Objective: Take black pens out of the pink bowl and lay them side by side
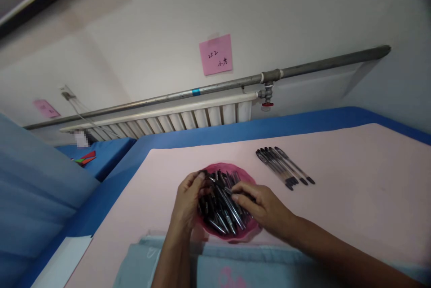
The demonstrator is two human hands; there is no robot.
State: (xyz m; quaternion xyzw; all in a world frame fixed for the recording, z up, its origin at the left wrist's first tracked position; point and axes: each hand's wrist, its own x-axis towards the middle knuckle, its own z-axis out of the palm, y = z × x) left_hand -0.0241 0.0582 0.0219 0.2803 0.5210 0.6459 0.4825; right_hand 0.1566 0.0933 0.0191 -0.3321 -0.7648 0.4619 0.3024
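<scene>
A pink scalloped basket (247, 234) holds a heap of clear-barrelled pens and black pen parts (224, 209). Over its left rim, my left hand (186, 200) pinches a small dark piece between thumb and fingers; its kind is too unclear to name. My right hand (264, 202) is closed above the right side of the heap, thumb and forefinger on a pen (226, 188) that points toward my left fingertips. Past the basket, to the right, several capped black pens (278, 167) lie side by side in a slanted row on the pink sheet.
The pink sheet (353, 198) covers a blue-edged table (286, 120). Light blue cloth (208, 265) lies along the near edge, with white paper (62, 261) at left. A radiator (188, 120) and pipe (151, 99) run along the wall behind. A blue curtain (37, 198) hangs at left.
</scene>
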